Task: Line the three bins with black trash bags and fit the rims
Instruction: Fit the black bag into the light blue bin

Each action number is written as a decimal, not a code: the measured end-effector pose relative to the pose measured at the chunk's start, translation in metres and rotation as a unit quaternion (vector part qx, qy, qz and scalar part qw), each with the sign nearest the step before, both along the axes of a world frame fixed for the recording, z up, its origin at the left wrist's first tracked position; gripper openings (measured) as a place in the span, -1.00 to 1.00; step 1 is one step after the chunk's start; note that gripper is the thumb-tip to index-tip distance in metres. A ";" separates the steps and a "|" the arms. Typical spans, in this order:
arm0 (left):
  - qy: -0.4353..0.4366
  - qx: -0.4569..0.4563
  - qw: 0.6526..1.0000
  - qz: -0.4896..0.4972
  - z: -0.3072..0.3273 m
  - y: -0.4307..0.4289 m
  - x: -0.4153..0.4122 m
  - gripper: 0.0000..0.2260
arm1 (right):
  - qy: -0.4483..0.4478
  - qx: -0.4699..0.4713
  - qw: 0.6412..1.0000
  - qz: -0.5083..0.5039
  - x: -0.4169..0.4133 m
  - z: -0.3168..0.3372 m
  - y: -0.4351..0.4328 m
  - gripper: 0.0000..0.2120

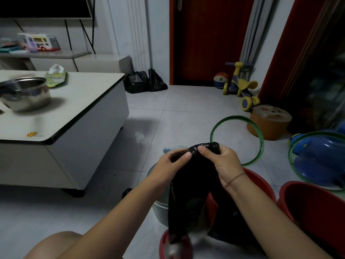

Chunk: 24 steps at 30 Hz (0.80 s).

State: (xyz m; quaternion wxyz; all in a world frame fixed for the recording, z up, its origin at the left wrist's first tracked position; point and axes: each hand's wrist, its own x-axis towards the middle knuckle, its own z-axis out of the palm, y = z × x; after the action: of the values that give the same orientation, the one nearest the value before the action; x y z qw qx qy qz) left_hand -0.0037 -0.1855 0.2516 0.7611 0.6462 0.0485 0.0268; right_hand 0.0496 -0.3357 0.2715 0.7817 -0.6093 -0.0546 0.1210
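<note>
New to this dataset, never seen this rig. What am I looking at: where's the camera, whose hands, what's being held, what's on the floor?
There is no machine here. One wide-angle camera sits on a person's head and looks forward and down, so the two bare arms coming in from the bottom are the wearer's own.

The left hand and right hand pinch the top edge of a black trash bag, which hangs down between them; they seem to be working its mouth open.

Below the bag, on the tiled floor, stand a pale blue bin and a red bin, with another red bin at the right. None looks lined yet. Two green rim rings lie nearby: one flat on the floor, one around a blue plastic item.

At the left is a low white table with a steel pot on it.
</note>
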 end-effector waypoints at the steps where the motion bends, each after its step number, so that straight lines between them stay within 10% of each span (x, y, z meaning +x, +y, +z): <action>1: -0.014 0.003 1.000 0.008 0.005 -0.001 0.001 -0.78 | -0.007 -0.005 1.000 0.003 -0.001 0.002 0.003 -0.66; 13: -0.084 0.004 0.991 0.108 0.023 0.007 0.010 -0.83 | -0.041 0.016 0.999 -0.013 0.006 0.018 0.009 -0.64; 24: -0.031 -0.190 0.978 0.077 0.037 0.067 0.014 -0.68 | -0.051 0.043 0.997 -0.023 0.046 0.041 0.000 -0.77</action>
State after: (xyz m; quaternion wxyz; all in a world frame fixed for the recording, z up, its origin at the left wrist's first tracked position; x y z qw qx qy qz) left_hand 0.0100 -0.1184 0.2884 0.8667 0.4831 0.0784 0.0961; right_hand 0.0955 -0.3353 0.3123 0.8063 -0.5812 -0.0852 0.0692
